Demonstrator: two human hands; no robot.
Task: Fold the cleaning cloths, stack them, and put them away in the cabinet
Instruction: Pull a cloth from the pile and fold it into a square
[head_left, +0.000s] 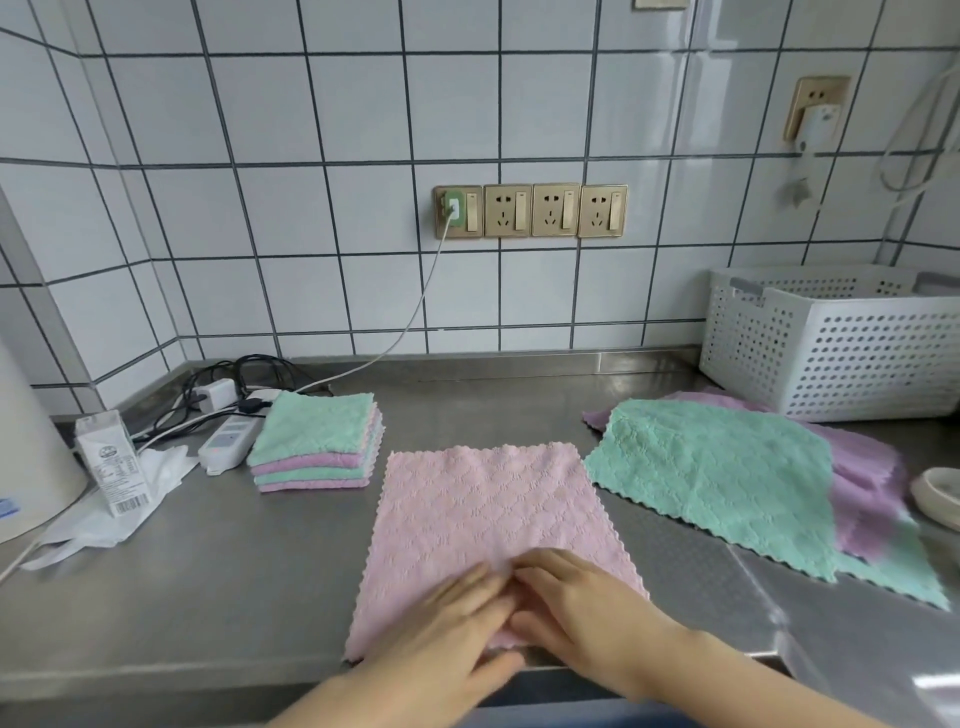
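The folded stack (317, 441) sits at the left of the counter (208, 587); the pink cloth (488, 525) lies flat in the middle — soft, light and limp. The left hand (457, 618) and right hand (576, 603) press its near edge with flat, relaxed fingers, so I would pinch the near corners to fold; unfolded cloths (727, 478) wait at the right.

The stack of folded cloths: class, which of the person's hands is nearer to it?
Left. The left hand rests on the pink cloth directly below-right of the stack of folded cloths; the right hand lies beside it, farther right.
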